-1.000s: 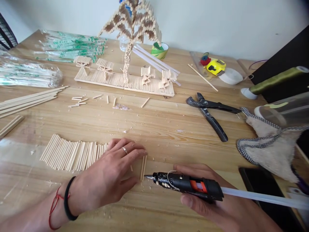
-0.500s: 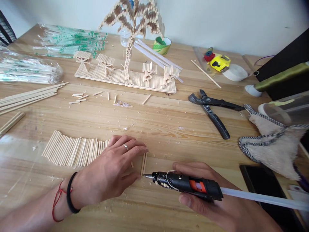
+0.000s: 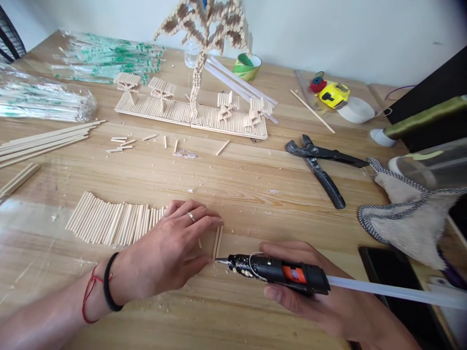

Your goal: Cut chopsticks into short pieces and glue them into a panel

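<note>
My left hand (image 3: 160,253) is closed, thumb and fingertips pinching the ends of a pair of short wooden sticks (image 3: 218,241) that lie side by side on the table. In my right hand (image 3: 332,311) is a black hot glue gun (image 3: 272,272), with a long translucent glue stick (image 3: 383,290) running out of its back. The metal nozzle is at the near end of the pair, close to my left thumb; whether it touches the wood I cannot tell. A wavy row of cut sticks (image 3: 113,221) lies left of and partly under my left hand.
Behind stands a stick-built model (image 3: 156,109) with a tall tree. Black cutters (image 3: 317,160) and a fluffy cloth (image 3: 408,223) lie right, beyond a dark phone (image 3: 379,277). Long sticks (image 3: 47,143) and plastic-wrapped bundles (image 3: 105,58) are at left; offcuts (image 3: 122,142) lie mid-table.
The glue gun has shifted slightly left and up, its nozzle closer to the pair's near end. My left hand keeps its pinch. The whole view has moved a little.
</note>
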The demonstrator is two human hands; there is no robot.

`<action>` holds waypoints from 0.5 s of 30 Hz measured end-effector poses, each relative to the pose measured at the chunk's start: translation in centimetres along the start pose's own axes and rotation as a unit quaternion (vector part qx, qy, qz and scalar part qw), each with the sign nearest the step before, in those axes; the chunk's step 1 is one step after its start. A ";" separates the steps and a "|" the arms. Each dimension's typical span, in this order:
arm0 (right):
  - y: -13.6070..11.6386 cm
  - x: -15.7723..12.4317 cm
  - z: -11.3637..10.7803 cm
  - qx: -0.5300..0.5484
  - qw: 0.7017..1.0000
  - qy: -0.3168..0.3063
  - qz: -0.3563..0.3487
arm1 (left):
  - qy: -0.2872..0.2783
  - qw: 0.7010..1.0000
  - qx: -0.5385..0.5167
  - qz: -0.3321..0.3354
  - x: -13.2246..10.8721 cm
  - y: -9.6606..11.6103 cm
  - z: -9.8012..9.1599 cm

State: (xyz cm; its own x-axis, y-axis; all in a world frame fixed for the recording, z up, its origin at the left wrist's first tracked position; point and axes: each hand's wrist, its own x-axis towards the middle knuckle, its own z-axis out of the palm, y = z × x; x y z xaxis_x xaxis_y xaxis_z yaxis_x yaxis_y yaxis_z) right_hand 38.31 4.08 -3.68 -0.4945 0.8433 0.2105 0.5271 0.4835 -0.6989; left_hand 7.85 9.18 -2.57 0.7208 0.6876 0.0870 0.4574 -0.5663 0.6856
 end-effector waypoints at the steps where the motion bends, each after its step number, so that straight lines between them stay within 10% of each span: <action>1: 0.1 -0.2 0.0 0.002 1.000 -0.001 -0.001 | 0.002 1.000 0.000 0.001 0.0 0.0 0.0; 15: 0.2 -0.6 0.2 -0.004 1.000 0.004 0.016 | 0.002 1.000 0.000 0.005 0.0 -0.1 0.1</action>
State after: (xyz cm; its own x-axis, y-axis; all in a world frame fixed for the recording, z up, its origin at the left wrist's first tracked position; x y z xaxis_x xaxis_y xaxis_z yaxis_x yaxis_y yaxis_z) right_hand 38.62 3.64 -4.11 -0.4708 0.8608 0.1937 0.5486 0.4575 -0.6999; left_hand 7.89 9.21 -2.76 0.7230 0.6840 0.0965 0.4506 -0.5729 0.6847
